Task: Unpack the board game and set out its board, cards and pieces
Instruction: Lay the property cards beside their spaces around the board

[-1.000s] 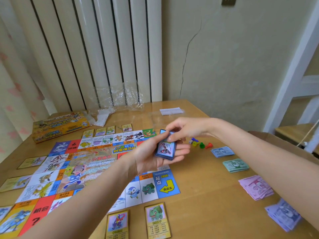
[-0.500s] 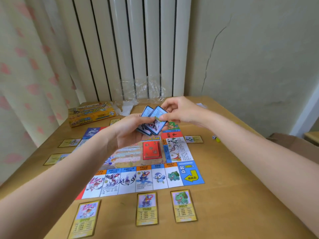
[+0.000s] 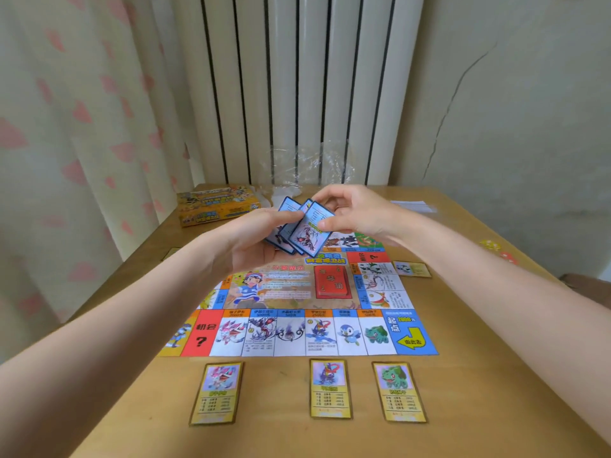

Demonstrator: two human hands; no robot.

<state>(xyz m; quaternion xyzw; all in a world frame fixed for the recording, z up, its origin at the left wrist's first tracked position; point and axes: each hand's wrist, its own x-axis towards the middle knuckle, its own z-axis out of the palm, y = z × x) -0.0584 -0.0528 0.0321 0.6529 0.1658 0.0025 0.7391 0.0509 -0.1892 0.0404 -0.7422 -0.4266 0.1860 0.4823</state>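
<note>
Bare table [image 3: 479, 375]: passable at 4 o'clock.
Obstacles: 3 gold cards [image 3: 331, 388] at 6 o'clock; game box [image 3: 218, 204] at 11 o'clock.

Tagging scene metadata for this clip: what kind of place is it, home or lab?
Most likely a room in a home. A wooden table stands against a white column radiator, a curtain with pink hearts hangs at the left, and the plaster wall behind is cracked.
</note>
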